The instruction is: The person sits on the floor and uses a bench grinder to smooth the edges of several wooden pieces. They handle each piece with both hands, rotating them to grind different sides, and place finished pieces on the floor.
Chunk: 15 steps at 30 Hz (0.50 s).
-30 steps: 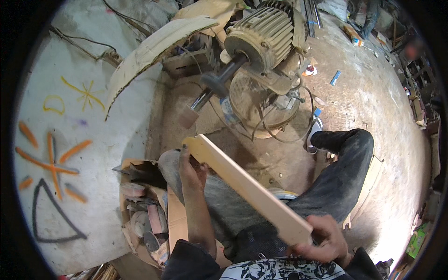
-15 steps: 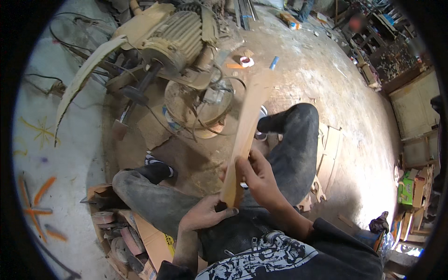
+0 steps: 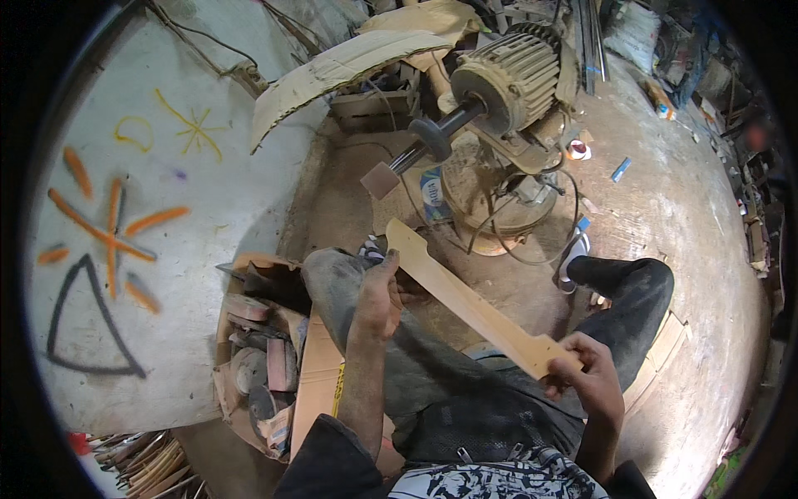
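Observation:
I hold a long pale wooden blank (image 3: pixel 470 303) with notched ends across my lap, slanting from upper left to lower right. My left hand (image 3: pixel 378 295) grips its upper end near the notch. My right hand (image 3: pixel 586 374) is closed on the lower end. I sit on the floor in dark trousers, legs spread to either side. In front of my knees stands an electric motor (image 3: pixel 511 75) with a long shaft (image 3: pixel 432 137) that carries a dark disc and a square pad at its tip.
A white painted wall (image 3: pixel 150 216) with orange and black marks rises at my left. A cardboard box (image 3: pixel 258 366) of worn abrasive blocks sits by my left thigh. A curved cardboard sheet (image 3: pixel 332 71) leans near the motor. Cables trail over the dusty concrete floor (image 3: pixel 690 216).
The blank pointed away from me half a second ago, with both hands close together at its near end. Now it lies slanted across my lap with one hand at each end.

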{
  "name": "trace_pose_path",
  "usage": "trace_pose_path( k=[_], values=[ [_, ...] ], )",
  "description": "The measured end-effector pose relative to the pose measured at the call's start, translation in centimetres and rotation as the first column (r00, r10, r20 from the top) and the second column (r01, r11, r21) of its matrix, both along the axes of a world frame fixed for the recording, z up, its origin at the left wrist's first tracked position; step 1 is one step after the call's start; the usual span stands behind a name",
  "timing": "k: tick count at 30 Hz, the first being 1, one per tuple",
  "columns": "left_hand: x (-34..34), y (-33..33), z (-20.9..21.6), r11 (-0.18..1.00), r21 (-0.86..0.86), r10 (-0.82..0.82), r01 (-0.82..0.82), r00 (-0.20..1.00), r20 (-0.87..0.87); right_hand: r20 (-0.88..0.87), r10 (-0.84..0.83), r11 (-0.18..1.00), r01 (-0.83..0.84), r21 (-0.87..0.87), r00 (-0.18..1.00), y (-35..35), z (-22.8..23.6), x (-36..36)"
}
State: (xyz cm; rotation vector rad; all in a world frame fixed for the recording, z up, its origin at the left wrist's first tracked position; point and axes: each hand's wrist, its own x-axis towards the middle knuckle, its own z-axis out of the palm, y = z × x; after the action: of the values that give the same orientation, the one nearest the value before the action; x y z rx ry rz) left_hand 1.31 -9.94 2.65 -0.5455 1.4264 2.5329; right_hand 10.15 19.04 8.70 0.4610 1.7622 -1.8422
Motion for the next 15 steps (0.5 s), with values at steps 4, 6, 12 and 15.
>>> trace_pose_path(
  k=[4,6,12,15],
  values=[
    [-1.2,-1.1,1.2,0.998,-0.058,0.004,-0.012,0.992,-0.124,-0.081,-0.230,0.969,0.221,-0.111,0.970,-1.8,2.0,2.5],
    [-2.1,-1.2,1.8,0.992,-0.116,0.025,-0.045,0.987,-0.161,-0.090,-0.302,0.950,0.293,-0.106,0.949,-2.9,3.2,3.0],
    [-3.3,-0.8,2.4,0.980,-0.108,0.147,-0.166,0.975,-0.164,-0.108,-0.286,0.956,0.276,-0.101,0.952,-4.2,6.0,1.7],
    [-4.1,-1.1,1.6,0.969,-0.063,0.225,-0.239,0.959,-0.174,-0.136,-0.253,0.965,0.240,-0.107,0.958,-4.6,6.2,0.8]
  ],
)
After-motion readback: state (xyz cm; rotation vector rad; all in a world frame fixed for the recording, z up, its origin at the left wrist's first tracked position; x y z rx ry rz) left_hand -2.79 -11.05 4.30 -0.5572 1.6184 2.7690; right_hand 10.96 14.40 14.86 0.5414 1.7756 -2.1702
